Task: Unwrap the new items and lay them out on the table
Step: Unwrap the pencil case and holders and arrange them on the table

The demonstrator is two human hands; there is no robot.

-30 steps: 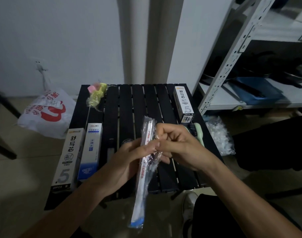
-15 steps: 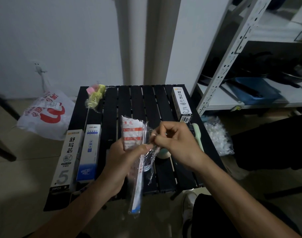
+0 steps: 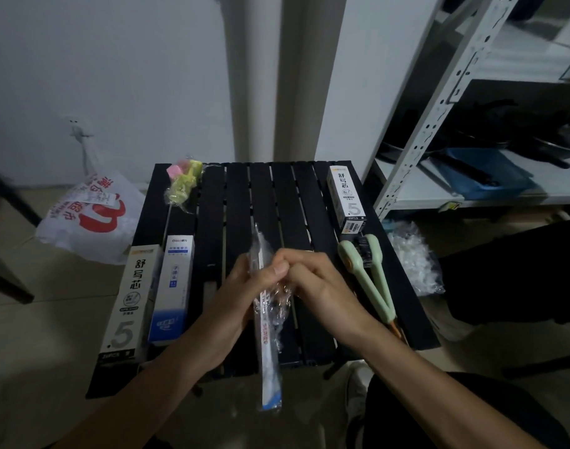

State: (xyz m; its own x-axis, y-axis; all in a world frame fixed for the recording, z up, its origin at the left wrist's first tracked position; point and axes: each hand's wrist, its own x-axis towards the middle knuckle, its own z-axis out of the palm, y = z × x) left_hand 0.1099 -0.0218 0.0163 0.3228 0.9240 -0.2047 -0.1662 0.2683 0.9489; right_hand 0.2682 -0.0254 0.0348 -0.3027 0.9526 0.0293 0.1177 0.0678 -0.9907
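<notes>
Mid-task: left hand (image 3: 241, 296) grips a long slim pack (image 3: 268, 358) in crinkly clear film above the near part of the black slatted tabletop (image 3: 238, 196), while right hand (image 3: 322, 286) pinches the film near its top, wrap not off yet. Stiff card boxes (image 3: 131, 296) and smooth green brushes (image 3: 358, 270) lie flat on the slats. A yellow-pink item (image 3: 183, 183) at far left looks film-wrapped too, likely left to do.

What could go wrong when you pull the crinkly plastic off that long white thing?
The long white item hangs past the near edge of the table; if it slips from the left hand, it may hit the floor. The right hand pinching the clear wrap is close to the green brushes; a jerk could knock them off.
</notes>
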